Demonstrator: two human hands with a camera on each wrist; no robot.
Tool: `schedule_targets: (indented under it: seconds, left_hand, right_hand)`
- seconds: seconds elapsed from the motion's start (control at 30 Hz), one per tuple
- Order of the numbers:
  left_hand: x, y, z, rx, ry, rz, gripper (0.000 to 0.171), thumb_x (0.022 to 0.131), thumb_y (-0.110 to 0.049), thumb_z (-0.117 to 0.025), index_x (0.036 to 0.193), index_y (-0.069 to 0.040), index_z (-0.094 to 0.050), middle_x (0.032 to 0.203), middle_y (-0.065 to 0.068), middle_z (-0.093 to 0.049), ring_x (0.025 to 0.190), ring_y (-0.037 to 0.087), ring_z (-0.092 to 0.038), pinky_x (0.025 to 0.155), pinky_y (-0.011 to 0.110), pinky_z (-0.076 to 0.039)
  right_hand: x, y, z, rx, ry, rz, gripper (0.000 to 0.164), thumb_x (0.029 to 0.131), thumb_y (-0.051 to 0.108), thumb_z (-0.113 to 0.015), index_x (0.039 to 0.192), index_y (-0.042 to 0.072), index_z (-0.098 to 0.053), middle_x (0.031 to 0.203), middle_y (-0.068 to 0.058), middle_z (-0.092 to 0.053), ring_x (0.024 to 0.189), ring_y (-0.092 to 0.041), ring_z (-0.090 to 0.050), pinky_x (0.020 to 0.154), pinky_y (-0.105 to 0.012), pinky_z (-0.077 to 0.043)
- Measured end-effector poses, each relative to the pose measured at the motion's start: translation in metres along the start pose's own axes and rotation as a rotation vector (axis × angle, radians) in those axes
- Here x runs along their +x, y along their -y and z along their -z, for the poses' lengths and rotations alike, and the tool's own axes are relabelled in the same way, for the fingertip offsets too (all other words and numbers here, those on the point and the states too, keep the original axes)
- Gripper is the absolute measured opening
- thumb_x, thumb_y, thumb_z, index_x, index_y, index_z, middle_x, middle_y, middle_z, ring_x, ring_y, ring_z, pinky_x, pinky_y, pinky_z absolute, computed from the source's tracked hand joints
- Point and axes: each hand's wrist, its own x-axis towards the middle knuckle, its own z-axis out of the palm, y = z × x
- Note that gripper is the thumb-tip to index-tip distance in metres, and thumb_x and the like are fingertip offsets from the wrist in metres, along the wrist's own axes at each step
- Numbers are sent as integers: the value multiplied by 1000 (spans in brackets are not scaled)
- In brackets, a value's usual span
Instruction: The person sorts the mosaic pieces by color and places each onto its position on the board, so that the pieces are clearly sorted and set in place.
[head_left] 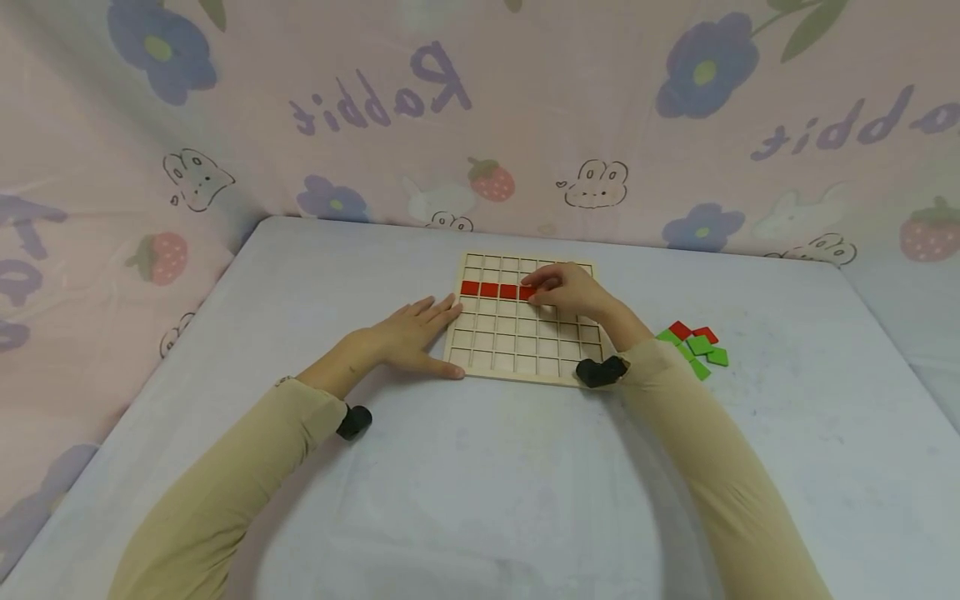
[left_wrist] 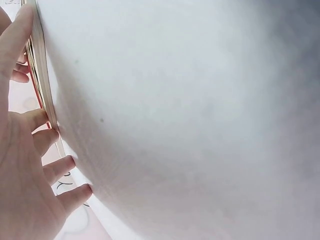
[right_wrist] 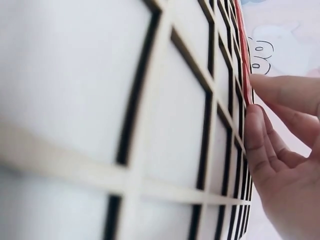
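A pale wooden grid board (head_left: 517, 342) lies flat on the table. Several red square tiles (head_left: 489, 290) fill neighbouring cells of one row toward its far side. At the end of that row, my right hand (head_left: 573, 293) pinches a red tile (head_left: 527, 293) between thumb and fingertips, down at the board's surface. The right wrist view shows the thumb and forefinger of that hand (right_wrist: 287, 175) against the red tile's edge (right_wrist: 246, 85). My left hand (head_left: 412, 335) is spread along the board's left edge, its fingers fairly straight. In the left wrist view, fingertips touch the board's side (left_wrist: 42, 75).
Right of the board, beside my right forearm, lies a loose pile of green tiles (head_left: 701, 345) and red tiles (head_left: 680, 330). A white cloth covers the table (head_left: 465, 483). Behind it hangs a printed curtain (head_left: 525, 100). Dark wrist devices (head_left: 355, 422) sit under both cuffs.
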Motion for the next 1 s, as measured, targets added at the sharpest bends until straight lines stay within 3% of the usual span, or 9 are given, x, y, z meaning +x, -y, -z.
schedule_targets:
  seconds: [0.33,0.63,1.0]
  left_hand:
    - [0,-1,0,-3,2,-6,107,80,-70,-57,156,-17,-4,162,1,6,149,32,3,120,51,-4]
    - [-1,-1,2,-4,3,-5,106,81,-69,-58,156,-15,-5,162,3,4,149,34,1,120,52,-5]
    - [-1,-1,1,3,1,-8,106,82,-69,-58,156,-15,-5,163,3,4,149,34,1,120,52,-6]
  right_hand:
    - [-9,-6,4,60,-13,-16,37,89,15,-67,123,3,-63,125,-16,-62,111,-29,-59,95,-42,-46]
    - [-16,-16,9,141,-40,-30,37,90,16,-67,123,3,-62,120,-15,-62,104,-26,-59,80,-26,-50]
    - [-25,-20,15,112,-63,-51,38,91,20,-66,125,4,-62,122,-16,-62,105,-28,-61,87,-31,-48]
